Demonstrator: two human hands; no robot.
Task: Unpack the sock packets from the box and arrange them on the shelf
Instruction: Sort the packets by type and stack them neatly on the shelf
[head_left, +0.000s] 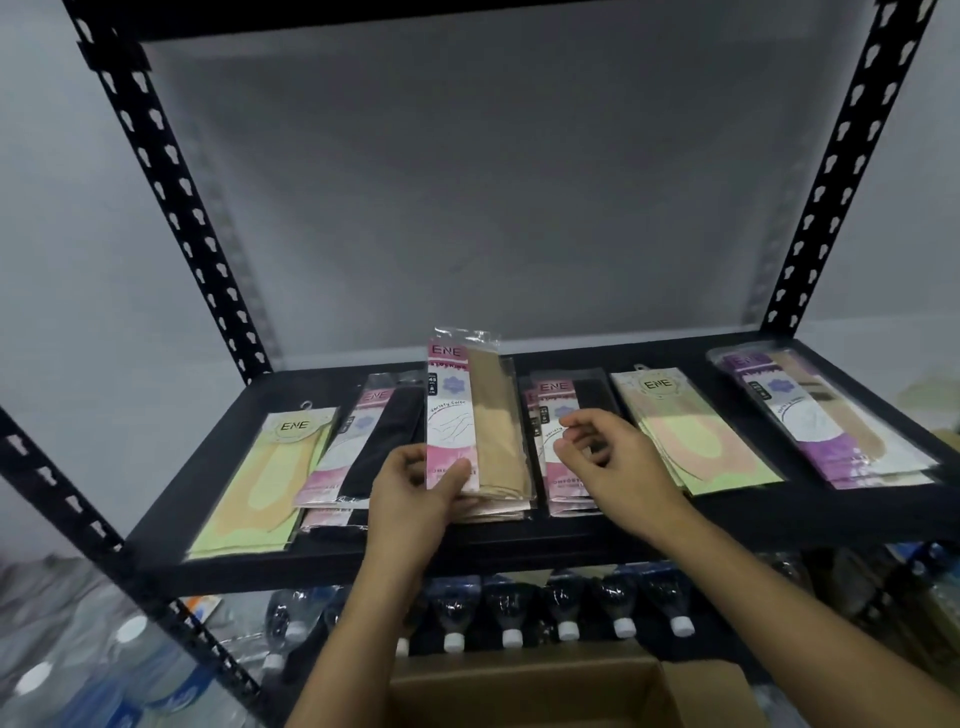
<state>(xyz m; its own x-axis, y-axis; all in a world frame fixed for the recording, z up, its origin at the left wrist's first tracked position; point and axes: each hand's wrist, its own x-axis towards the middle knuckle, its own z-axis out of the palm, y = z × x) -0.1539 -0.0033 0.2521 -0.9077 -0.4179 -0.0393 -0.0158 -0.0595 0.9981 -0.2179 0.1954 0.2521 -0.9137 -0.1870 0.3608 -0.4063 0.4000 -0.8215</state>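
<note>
Several sock packets lie in piles on the black shelf (727, 525). My left hand (415, 488) grips the lower left edge of the pink-and-beige packet (475, 415) on top of the middle pile. My right hand (608, 457) hovers over the pink-and-black pile (558, 395) just to the right, fingers curled and apart, holding nothing. Other piles: a yellow-green packet (260, 488) at the far left, a pink-and-black pile (358, 441) beside it, a yellow-green pile (691, 431) right of centre, and a purple pile (821, 415) at the far right. The open cardboard box (524, 691) sits below, between my forearms.
Black perforated uprights (171, 197) (841, 171) frame the shelf at the left and right. A grey wall stands behind. Under the shelf lie rows of plastic water bottles (566, 608) with white caps. More bottles (104, 670) are stacked at the lower left.
</note>
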